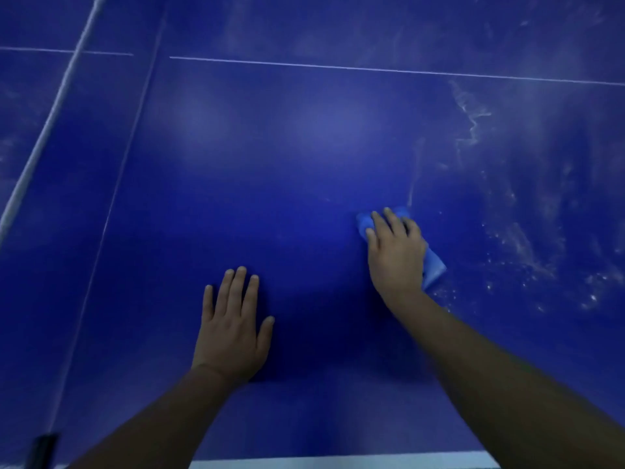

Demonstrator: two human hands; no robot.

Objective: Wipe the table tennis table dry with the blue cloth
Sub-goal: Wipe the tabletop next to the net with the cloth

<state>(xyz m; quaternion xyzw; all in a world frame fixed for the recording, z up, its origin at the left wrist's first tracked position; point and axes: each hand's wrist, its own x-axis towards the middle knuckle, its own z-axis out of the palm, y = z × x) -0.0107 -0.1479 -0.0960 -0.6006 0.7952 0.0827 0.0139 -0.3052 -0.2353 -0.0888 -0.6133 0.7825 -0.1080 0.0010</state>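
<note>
Operator: Where is the blue cloth?

Spotter: The blue cloth (434, 267) lies folded on the bench (287, 164), right of centre, under your right hand (397, 255). One end shows past your fingertips, and the other sticks out from under the heel of the hand on its right side.

Operator: Gripped?

Spotter: No. Your fingers lie spread on top of it and press it flat against the surface.

Operator: And the left hand?

Spotter: Your left hand (233, 330) rests palm down on bare bench, well apart from the cloth. Its fingers are straight and slightly spread, and it holds nothing.

Operator: What about the surface?

Spotter: Around and ahead of your hands it looks even and dark blue. Pale streaks and specks (527, 245) cover it to the right, starting just beside the cloth. A thin white line (372, 70) crosses the bench far ahead of you. A thick white band (40, 140) runs at a slant on the left. A white edge stripe (338, 460) shows at the near side, between your forearms. Something small and dark (44, 445) sits at the lower left corner, too cut off to tell what it is.
</note>
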